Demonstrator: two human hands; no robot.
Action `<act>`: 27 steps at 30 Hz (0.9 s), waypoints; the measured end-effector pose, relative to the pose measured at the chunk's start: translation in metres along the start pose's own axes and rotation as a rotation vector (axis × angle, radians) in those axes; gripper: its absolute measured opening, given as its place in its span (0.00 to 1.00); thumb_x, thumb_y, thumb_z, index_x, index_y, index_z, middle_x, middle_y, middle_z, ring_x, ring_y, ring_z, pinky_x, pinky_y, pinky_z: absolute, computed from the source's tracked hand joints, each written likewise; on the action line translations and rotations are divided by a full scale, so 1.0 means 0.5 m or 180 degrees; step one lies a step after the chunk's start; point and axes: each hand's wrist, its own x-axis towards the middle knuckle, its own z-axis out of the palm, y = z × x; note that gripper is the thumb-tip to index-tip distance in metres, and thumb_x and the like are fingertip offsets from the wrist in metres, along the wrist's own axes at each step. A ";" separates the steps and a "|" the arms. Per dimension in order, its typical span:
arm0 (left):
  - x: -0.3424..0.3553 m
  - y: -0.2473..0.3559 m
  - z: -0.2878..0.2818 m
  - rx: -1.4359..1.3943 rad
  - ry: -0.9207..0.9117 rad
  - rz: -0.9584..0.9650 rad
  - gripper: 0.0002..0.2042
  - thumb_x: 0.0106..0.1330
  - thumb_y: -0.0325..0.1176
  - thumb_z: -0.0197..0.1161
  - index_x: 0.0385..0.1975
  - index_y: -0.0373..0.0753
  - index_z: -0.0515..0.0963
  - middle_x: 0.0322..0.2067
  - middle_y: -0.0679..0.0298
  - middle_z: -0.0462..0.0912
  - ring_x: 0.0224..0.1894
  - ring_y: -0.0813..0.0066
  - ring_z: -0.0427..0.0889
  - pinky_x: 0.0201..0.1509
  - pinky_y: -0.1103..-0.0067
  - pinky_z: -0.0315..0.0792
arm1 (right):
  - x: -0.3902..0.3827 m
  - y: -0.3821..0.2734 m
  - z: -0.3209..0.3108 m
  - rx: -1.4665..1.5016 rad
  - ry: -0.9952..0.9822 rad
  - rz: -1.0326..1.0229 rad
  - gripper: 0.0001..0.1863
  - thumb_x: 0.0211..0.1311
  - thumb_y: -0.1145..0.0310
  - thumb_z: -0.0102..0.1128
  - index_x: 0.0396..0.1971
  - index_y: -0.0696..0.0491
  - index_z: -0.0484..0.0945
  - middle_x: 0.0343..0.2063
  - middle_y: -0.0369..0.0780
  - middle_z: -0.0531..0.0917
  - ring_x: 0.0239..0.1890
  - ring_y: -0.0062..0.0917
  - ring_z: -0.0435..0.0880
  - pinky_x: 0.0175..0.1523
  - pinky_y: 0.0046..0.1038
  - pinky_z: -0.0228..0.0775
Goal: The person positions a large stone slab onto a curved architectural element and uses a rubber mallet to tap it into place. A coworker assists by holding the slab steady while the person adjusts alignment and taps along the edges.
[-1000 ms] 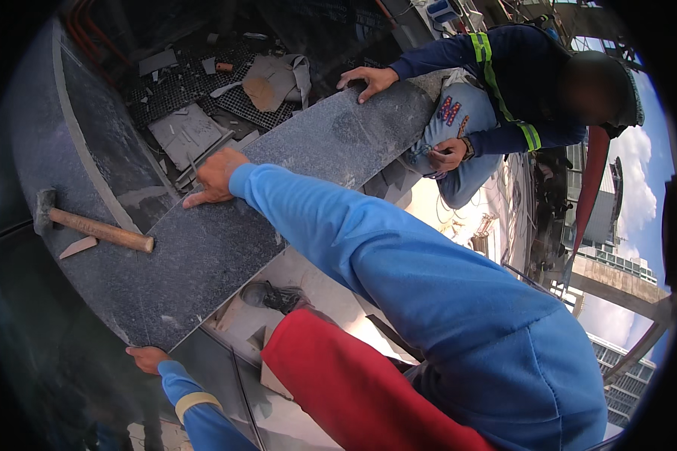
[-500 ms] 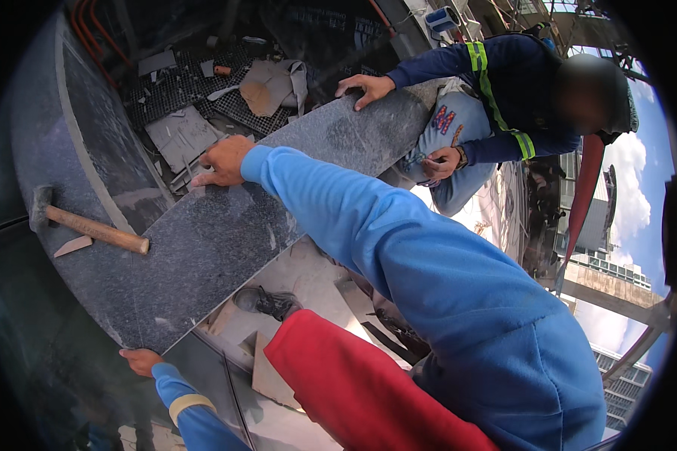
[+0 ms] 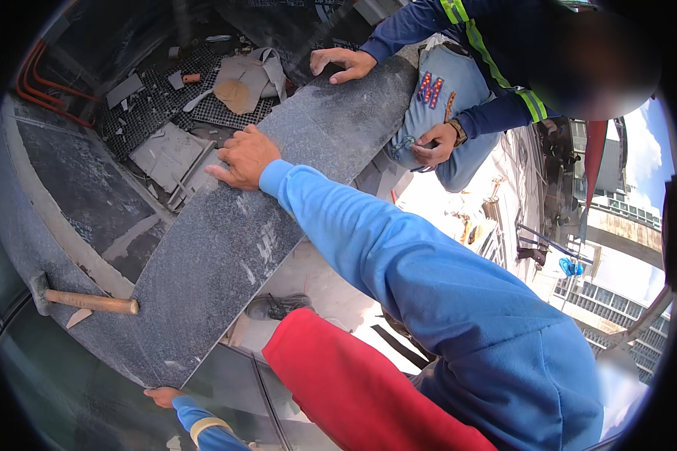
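Observation:
A long curved slab of dark grey speckled stone (image 3: 226, 248) spans the view from lower left to upper right. My right hand (image 3: 247, 159) lies at its far edge, fingers curled over the rim and thumb to the left. At the slab's near left corner my left hand (image 3: 165, 396) grips the edge; part of its fingers is hidden. A hammer with a wooden handle (image 3: 90, 301) rests on the stone at the left, beside a small pale wooden wedge (image 3: 79, 318).
A co-worker's hand (image 3: 344, 63) touches the slab's far end; the other hand (image 3: 436, 144) is by the knee. Broken tile pieces (image 3: 171, 156) lie on black mesh beyond the slab. Orange pipes (image 3: 34, 83) run along the far left. Dark glass panels (image 3: 75, 376) are at lower left.
My view has shifted, so the slab and hammer sit lower in the picture. My right hand's fingers are drawn in more. The co-worker leans closer.

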 end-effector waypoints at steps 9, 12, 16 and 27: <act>0.014 0.001 0.005 -0.0038 0.0037 -0.0163 0.38 0.79 0.59 0.41 0.51 0.20 0.81 0.49 0.34 0.84 0.49 0.40 0.85 0.56 0.55 0.78 | 0.005 0.019 -0.017 0.0390 -0.0432 0.0006 0.32 0.77 0.39 0.43 0.40 0.50 0.89 0.40 0.41 0.88 0.50 0.33 0.81 0.64 0.37 0.62; 0.009 0.005 -0.006 0.0619 -0.0083 -0.0112 0.41 0.80 0.59 0.35 0.52 0.19 0.79 0.52 0.31 0.81 0.57 0.31 0.78 0.67 0.54 0.68 | 0.013 -0.003 -0.002 -0.0049 0.0024 -0.0019 0.30 0.74 0.39 0.49 0.34 0.50 0.88 0.34 0.37 0.87 0.44 0.31 0.80 0.55 0.36 0.63; -0.026 0.048 -0.008 0.0793 0.0175 -0.0447 0.42 0.78 0.61 0.32 0.48 0.21 0.82 0.52 0.32 0.81 0.59 0.32 0.76 0.69 0.55 0.66 | 0.019 -0.009 0.024 -0.0174 0.0291 -0.0061 0.25 0.72 0.43 0.56 0.33 0.52 0.86 0.31 0.39 0.85 0.40 0.36 0.81 0.54 0.39 0.66; -0.060 0.124 -0.057 0.0223 -0.0093 -0.0787 0.36 0.77 0.61 0.36 0.47 0.37 0.87 0.46 0.46 0.88 0.51 0.41 0.84 0.57 0.53 0.76 | 0.104 -0.232 -0.010 -0.0205 -0.1765 -0.0566 0.42 0.63 0.30 0.57 0.52 0.60 0.83 0.32 0.55 0.87 0.42 0.50 0.88 0.51 0.44 0.78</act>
